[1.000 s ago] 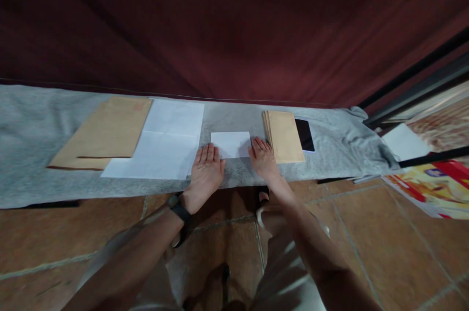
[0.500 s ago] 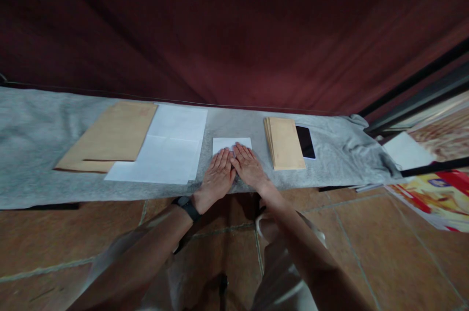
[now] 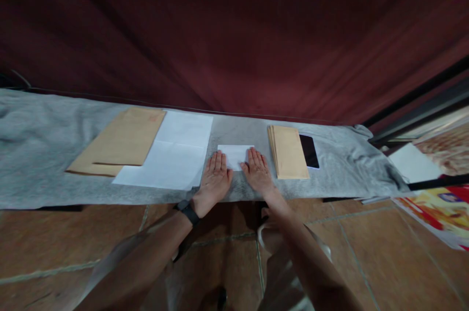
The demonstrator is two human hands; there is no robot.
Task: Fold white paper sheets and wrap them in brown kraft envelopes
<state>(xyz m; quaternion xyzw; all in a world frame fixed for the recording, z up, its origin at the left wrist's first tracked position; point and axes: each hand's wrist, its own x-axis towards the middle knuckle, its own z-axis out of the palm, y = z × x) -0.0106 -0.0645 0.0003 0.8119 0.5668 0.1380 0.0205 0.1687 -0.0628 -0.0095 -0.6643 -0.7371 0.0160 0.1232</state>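
Observation:
A small folded sheet of white paper (image 3: 235, 154) lies on the grey cloth in front of me. My left hand (image 3: 215, 176) rests flat over its left edge, fingers stretched out and pointing away from me. Over the right edge lies my right hand (image 3: 258, 171), also flat with its fingers extended. The middle of the paper shows between the two hands, while both of its side edges are partly covered. Neither hand grips anything.
Larger white sheets (image 3: 176, 154) lie to the left, partly beneath big brown envelopes (image 3: 128, 140). To the right, a stack of smaller brown envelopes (image 3: 291, 152) overlaps a dark phone (image 3: 309, 151). The grey cloth (image 3: 348, 164) covers a narrow table against a dark red curtain (image 3: 234, 47).
My hands have spread apart, from touching at the middle of the folded paper to its left and right edges. The whole view has shifted slightly.

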